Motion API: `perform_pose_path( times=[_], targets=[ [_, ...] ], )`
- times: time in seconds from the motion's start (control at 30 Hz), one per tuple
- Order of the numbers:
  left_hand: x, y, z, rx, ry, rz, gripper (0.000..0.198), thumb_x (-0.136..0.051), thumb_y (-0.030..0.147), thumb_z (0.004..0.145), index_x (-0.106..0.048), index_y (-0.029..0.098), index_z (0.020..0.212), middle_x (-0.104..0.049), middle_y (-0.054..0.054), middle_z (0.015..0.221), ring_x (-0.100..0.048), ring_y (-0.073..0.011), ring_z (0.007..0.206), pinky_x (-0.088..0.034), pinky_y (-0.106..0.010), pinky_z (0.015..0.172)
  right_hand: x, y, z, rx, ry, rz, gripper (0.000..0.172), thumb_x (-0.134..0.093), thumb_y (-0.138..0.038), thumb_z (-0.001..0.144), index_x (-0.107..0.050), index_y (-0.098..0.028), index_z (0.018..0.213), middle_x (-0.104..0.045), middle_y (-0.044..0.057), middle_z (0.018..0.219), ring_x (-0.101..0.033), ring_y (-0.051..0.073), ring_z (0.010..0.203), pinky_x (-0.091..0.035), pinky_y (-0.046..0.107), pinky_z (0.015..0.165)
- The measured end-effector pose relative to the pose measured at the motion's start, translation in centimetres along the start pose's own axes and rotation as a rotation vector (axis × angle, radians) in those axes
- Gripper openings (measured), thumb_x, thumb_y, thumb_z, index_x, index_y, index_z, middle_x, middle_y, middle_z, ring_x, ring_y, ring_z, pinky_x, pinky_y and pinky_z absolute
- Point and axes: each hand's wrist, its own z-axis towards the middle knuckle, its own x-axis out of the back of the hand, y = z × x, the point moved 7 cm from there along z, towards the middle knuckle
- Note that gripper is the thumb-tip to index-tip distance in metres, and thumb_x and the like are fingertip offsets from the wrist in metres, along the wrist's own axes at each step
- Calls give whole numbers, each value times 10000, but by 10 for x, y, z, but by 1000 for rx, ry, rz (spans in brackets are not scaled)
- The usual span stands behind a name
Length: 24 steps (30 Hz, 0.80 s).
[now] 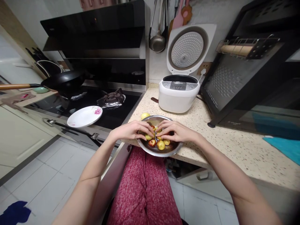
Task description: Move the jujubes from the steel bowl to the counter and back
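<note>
A steel bowl (pixel 164 151) sits at the front edge of the speckled counter (pixel 211 131), holding several small yellow-and-red fruits (pixel 160 144). My left hand (pixel 133 129) reaches into the bowl from the left, fingers curled over a yellow-green fruit (pixel 148 137). From the right, my right hand (pixel 178 130) lies across the bowl, its fingers bent down onto the fruits in the middle. The fingertips of both hands almost meet above the bowl. One more yellow fruit (pixel 145 115) lies on the counter just behind the bowl.
A white rice cooker (pixel 178 95) with its lid up stands behind the bowl. To the left is a black stove (pixel 98 106) with a wok (pixel 63 82) and a white flowered plate (pixel 84 116). A dark open appliance (pixel 236 84) is at the right, a teal cloth (pixel 284 148) beyond it.
</note>
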Motion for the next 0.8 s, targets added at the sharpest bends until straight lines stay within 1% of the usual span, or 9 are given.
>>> perform_pose_path(
  times=[0.1, 0.17, 0.3, 0.47, 0.53, 0.6, 0.7, 0.8],
  targets=[
    [0, 0, 0, -2, 0, -20, 250, -762, 262, 923, -807, 294, 1166, -791, -80, 1185, -742, -230, 1111, -580, -348, 1016, 0, 1, 0, 3, 9, -11, 232, -650, -340, 1010, -810, -295, 1171, -769, 59, 1215, -659, 240, 1164, -546, 446, 1017],
    [-2, 0, 0, -1, -26, -26, 212, -756, 267, 928, -820, 290, 1129, -806, -77, 1154, -751, -227, 1097, -585, -349, 1018, 1, 1, -1, 2, 16, -13, 231, -645, -341, 1011, -812, -294, 1162, -772, 60, 1207, -664, 240, 1156, -546, 447, 1015],
    [-7, -3, 0, 10, -67, -18, 189, -726, 247, 949, -828, 281, 1105, -805, -76, 1182, -750, -225, 1136, -577, -360, 1060, 1, 2, 0, -3, 28, -20, 233, -634, -354, 1014, -821, -281, 1133, -777, 65, 1190, -675, 241, 1146, -551, 445, 1008],
    [-9, -6, 3, 2, -31, -29, 183, -750, 213, 927, -835, 275, 1075, -821, -68, 1124, -764, -222, 1099, -595, -357, 1031, 3, 0, 1, 0, 75, -6, 249, -626, -376, 1023, -820, -250, 1113, -790, 75, 1133, -691, 237, 1097, -568, 430, 964],
    [-8, -5, 5, -19, 6, -37, 187, -745, 223, 933, -829, 272, 1092, -820, -71, 1123, -759, -222, 1116, -595, -365, 1039, 3, -1, 1, 4, 83, -1, 244, -626, -369, 1024, -818, -249, 1114, -793, 73, 1105, -696, 232, 1073, -572, 425, 948],
    [-1, -5, 5, -35, 101, -19, 196, -716, 236, 958, -817, 259, 1124, -813, -79, 1143, -748, -225, 1142, -589, -387, 1058, 4, -2, 1, 13, 88, 3, 240, -625, -359, 1024, -818, -245, 1109, -793, 75, 1093, -701, 230, 1059, -576, 423, 937],
    [18, -10, 1, -17, 361, 38, 202, -663, 251, 997, -804, 245, 1141, -805, -85, 1156, -746, -220, 1130, -594, -406, 1041, 5, -3, 1, 21, 99, 6, 232, -630, -349, 1022, -821, -244, 1103, -794, 76, 1095, -703, 232, 1062, -575, 425, 943],
    [31, -25, -6, 31, 605, 93, 198, -644, 277, 1010, -801, 230, 1121, -803, -86, 1144, -752, -213, 1098, -603, -391, 1004, 5, -4, 1, 19, 104, 6, 223, -634, -335, 1020, -821, -252, 1108, -796, 71, 1092, -704, 231, 1062, -577, 425, 945]
  ],
)
